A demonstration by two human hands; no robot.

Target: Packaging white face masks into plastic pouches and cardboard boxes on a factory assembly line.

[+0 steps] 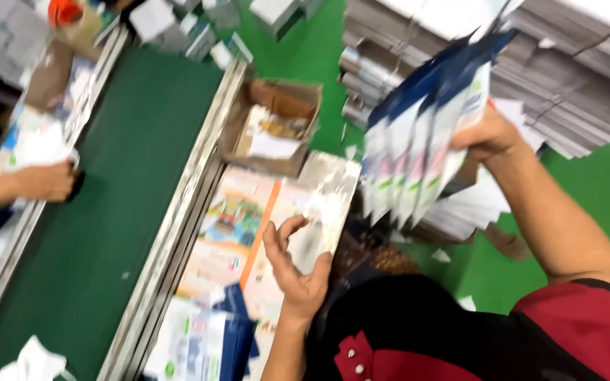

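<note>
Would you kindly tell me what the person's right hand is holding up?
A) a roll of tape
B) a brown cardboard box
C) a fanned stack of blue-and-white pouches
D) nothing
C: the right hand grips a fan of blue-and-white pouches raised above the table, while the left hand is open below.

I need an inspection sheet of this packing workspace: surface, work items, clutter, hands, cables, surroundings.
Surface: printed sheet beside green conveyor belt.
Job's things: fanned blue-and-white packets held up.
Clutter: open cardboard box holding papers; more packets below.
Grippers: right hand grips the fan; left hand open, empty.
Cables: nothing seen.
Surroundings: stacked flat cardboard, green floor, another person's hand across the belt.
</note>
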